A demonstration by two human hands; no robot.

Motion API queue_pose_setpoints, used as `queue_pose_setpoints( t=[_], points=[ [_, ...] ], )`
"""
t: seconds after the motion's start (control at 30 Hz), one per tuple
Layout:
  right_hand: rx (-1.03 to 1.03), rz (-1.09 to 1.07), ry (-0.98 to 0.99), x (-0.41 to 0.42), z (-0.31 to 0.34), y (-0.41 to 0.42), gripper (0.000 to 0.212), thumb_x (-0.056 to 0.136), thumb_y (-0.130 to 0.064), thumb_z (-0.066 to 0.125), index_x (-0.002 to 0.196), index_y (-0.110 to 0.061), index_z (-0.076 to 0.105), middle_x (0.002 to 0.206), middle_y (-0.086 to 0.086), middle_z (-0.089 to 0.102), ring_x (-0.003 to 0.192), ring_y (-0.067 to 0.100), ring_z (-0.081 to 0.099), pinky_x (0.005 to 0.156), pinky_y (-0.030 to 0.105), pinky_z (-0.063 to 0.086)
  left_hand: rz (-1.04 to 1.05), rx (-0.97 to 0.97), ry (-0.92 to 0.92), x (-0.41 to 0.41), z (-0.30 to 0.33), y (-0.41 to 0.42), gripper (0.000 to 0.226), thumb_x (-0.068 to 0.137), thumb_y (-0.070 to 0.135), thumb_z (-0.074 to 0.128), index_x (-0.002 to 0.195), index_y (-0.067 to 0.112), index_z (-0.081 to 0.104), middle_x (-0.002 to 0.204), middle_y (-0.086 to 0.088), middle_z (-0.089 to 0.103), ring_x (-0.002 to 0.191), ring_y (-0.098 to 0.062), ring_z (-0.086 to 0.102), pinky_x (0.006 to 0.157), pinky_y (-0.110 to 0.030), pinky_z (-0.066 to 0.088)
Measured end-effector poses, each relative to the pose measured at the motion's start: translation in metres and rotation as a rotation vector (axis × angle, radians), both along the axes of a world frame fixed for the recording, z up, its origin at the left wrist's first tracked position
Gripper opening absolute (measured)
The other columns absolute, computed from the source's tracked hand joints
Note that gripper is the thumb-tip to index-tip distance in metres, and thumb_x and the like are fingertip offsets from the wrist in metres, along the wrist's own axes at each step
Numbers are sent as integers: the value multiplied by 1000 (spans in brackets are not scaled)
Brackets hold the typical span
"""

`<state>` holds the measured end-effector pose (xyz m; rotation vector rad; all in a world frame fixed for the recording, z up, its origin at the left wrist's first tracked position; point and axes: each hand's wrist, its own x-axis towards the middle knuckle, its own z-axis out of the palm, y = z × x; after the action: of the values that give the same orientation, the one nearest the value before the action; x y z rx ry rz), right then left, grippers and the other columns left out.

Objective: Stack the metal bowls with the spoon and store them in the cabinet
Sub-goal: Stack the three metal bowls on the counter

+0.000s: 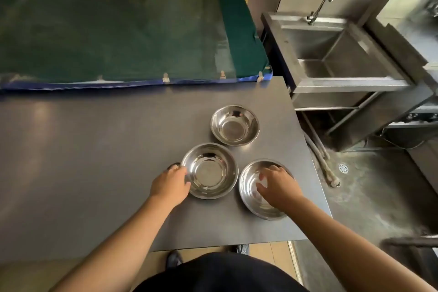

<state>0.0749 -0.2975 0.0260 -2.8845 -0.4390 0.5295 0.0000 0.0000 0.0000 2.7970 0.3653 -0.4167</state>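
Here the left hand (171,185) is clasping the rim of the middle bowl (209,170), while the right hand (276,186), fingers spread, is reaching into the bowl beside it (263,189), likely for stacking.

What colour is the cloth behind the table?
Dark green cloth with a blue front edge, seen from the head view.

Table: dark grey table (99,149), flat and a bit shiny.
Far bowl: metal bowl (235,125), near the right edge.
Middle bowl: second metal bowl (210,170), just in front of the far one.
Near bowl: third metal bowl (254,193), by the right edge, tipped up a little.
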Motion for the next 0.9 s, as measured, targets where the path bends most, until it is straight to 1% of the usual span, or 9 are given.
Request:
queue_pose_setpoints(
  t=[0.13, 0.27, 0.37, 0.43, 0.53, 0.6, 0.7, 0.77, 0.9],
  points=[
    [-23, -59, 51, 15, -14, -27, 32, 90, -35, 61, 119, -21, 66, 123, 5, 59, 118, 27, 51, 88, 39, 51, 191, -56, 58, -5, -13, -11, 38, 90, 32, 62, 124, 17, 53, 127, -7, 56, 110, -32, 60, 84, -41, 52],
    [-3, -103, 59, 37, -29, -50, 33, 91, -31, 62, 122, -18, 63, 125, 6, 52, 118, 28, 46, 88, 39, 48, 414, -156, 3, -2, -26, -25, 43, 89, 25, 65, 127, 13, 49, 128, -11, 57, 105, -39, 63, 82, -41, 49],
    [81, -173, 111, 48, -38, -62, 41, 91, -20, 63, 131, -15, 54, 133, 11, 48, 118, 34, 48, 92, 44, 48, 575, -240, -25, 1, -35, -32, 56, 89, 21, 66, 139, 10, 42, 133, -13, 57, 112, -37, 61, 87, -39, 47],
    [153, -240, 164, 52, -42, -66, 49, 90, -15, 61, 138, -15, 47, 136, 14, 46, 114, 39, 54, 88, 43, 47, 664, -301, -7, 2, -41, -32, 61, 89, 18, 65, 143, 9, 38, 135, -14, 57, 116, -37, 60, 92, -39, 48],
    [213, -325, 239, 57, -49, -70, 55, 91, -10, 54, 143, -16, 39, 137, 15, 51, 110, 40, 59, 82, 37, 42, 874, -603, -38, 4, -47, -34, 35, 88, 5, 58, 122, 13, 55, 114, -13, 67, 95, -35, 68, 82, -49, 60],
    [205, -360, 269, 59, -53, -72, 53, 90, -6, 50, 142, -14, 40, 129, 17, 61, 106, 38, 60, 81, 37, 43, 998, -760, -72, 5, -47, -37, 30, 87, -3, 53, 112, 13, 58, 107, -15, 67, 91, -31, 68, 72, -51, 62],
    [155, -391, 301, 59, -57, -73, 44, 89, -5, 47, 132, -13, 50, 107, 14, 69, 86, 33, 57, 73, 34, 43, 1064, -860, -124, 3, -43, -37, 35, 86, -7, 51, 112, 16, 55, 105, -12, 66, 92, -27, 68, 61, -39, 63],
    [150, -403, 311, 57, -58, -72, 40, 88, -7, 48, 127, -13, 54, 97, 11, 67, 82, 32, 57, 71, 33, 44, 1076, -900, -155, 2, -37, -33, 38, 87, -7, 51, 115, 19, 54, 104, -10, 65, 92, -24, 67, 54, -32, 60],
    [188, -456, 334, 50, -58, -62, 31, 90, -13, 52, 121, -15, 56, 91, 6, 64, 83, 31, 60, 70, 33, 47, 1091, -942, -210, -5, -26, -13, 37, 89, -7, 52, 115, 18, 53, 109, -9, 65, 96, -26, 68, 61, -35, 61]
  ],
)
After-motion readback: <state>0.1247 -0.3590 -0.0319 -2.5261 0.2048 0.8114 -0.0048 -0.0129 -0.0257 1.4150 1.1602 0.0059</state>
